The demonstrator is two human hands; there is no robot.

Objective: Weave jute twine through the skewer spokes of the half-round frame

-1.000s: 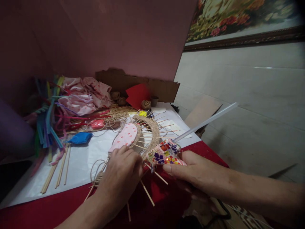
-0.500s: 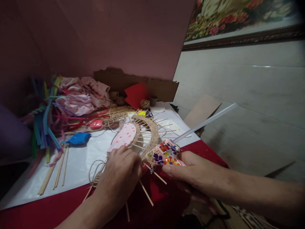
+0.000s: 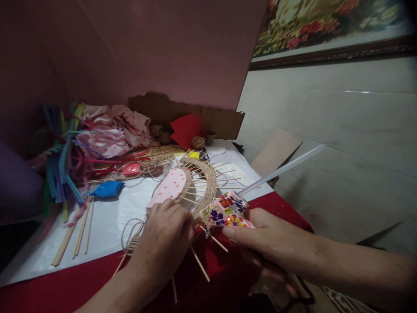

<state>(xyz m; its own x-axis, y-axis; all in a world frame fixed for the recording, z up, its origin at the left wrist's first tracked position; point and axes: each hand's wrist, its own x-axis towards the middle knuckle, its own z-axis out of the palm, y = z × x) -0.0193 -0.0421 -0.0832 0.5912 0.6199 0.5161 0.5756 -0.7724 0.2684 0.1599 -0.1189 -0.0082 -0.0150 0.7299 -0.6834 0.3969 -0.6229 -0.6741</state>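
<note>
A woven piece of jute cord and thin wooden sticks (image 3: 203, 184) lies on white paper (image 3: 110, 217), with a pink dotted fabric oval (image 3: 169, 188) in its middle. My left hand (image 3: 164, 241) rests on its near edge, fingers curled down on the cord and sticks. My right hand (image 3: 260, 239) grips a glue gun (image 3: 224, 211) wrapped in flowered tape, nozzle at the weave's edge. A clear glue stick (image 3: 282, 168) juts out of the gun's back, up to the right.
Loose wooden sticks (image 3: 73, 237) lie at the left on the paper. Coloured pipe cleaners (image 3: 61, 165), pink cloth (image 3: 107, 130), a blue piece (image 3: 107, 189), red felt (image 3: 187, 128), twine balls (image 3: 198, 142) and a cardboard box (image 3: 182, 114) sit behind. Red tablecloth (image 3: 224, 269) covers the near edge.
The glue gun and its stick have dipped a little. My left hand stays on the weave.
</note>
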